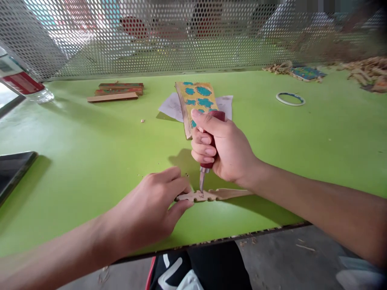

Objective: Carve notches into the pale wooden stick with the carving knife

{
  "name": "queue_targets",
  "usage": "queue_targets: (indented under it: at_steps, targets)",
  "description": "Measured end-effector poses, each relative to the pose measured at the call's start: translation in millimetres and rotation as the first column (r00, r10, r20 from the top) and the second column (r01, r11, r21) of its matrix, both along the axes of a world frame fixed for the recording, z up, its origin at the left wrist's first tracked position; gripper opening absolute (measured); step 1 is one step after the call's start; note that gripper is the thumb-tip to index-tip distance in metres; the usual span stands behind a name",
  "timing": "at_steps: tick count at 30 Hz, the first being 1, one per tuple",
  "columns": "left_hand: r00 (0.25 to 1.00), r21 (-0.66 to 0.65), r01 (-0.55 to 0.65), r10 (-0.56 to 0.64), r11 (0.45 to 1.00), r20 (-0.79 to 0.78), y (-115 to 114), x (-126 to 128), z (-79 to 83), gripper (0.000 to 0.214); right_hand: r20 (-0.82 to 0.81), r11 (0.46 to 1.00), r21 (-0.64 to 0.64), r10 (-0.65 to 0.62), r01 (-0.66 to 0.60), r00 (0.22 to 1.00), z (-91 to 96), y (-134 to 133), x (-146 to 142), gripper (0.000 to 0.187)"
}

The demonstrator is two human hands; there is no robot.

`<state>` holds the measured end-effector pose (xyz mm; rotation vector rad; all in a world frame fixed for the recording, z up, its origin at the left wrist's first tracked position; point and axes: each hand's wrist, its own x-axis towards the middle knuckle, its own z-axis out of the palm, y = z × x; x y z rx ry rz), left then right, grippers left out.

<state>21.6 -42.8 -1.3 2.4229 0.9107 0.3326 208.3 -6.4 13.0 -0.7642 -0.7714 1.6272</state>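
A thin, pale carved wooden piece point(211, 195) with notched edges lies flat on the green table point(90, 153) near its front edge. My left hand point(151, 207) pinches the piece's left end between thumb and fingers and presses it down. My right hand point(220, 147) is wrapped in a fist round the red handle of a carving knife point(208, 161), held upright. The knife's short metal blade points down and its tip touches the middle of the wooden piece.
A yellow block with teal blobs point(196, 102) lies on white paper point(172, 106) behind my right hand. Wooden slats point(116, 92) lie far left, a bottle point(21, 82) and a dark tablet point(13, 169) at the left edge. A ring point(290, 98) and wood scraps point(365, 70) lie far right. A perforated screen point(181, 36) closes the back.
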Motion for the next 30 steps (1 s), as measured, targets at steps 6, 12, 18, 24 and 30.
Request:
queue_targets:
  at_steps: [6,12,18,24,30]
  targets:
    - [1.000,-0.011,-0.012,0.012,1.000,0.004,0.6,2.0,0.9,0.016,-0.020,0.994,-0.091,-0.057,0.055,0.998,-3.1,1.6,-0.9,0.054]
    - [1.000,-0.018,-0.019,0.019,1.000,0.000,0.9,1.2,2.0,0.014,-0.022,0.984,-0.134,-0.120,0.116,0.992,-2.2,1.2,-1.0,0.052]
    - [1.000,-0.017,-0.026,0.026,1.000,-0.001,1.7,2.3,3.0,0.016,-0.029,0.970,-0.183,-0.167,0.159,0.986,-9.0,4.9,-0.6,0.052]
    - [1.000,-0.030,-0.012,0.011,0.999,-0.006,1.5,1.5,2.0,0.015,-0.032,0.967,-0.197,-0.170,0.161,0.985,-13.4,6.5,0.8,0.050]
    - [1.000,-0.012,0.004,-0.004,1.000,0.008,4.0,2.5,0.5,0.019,0.040,0.983,0.167,-0.081,0.073,0.996,4.5,-15.2,1.2,0.052]
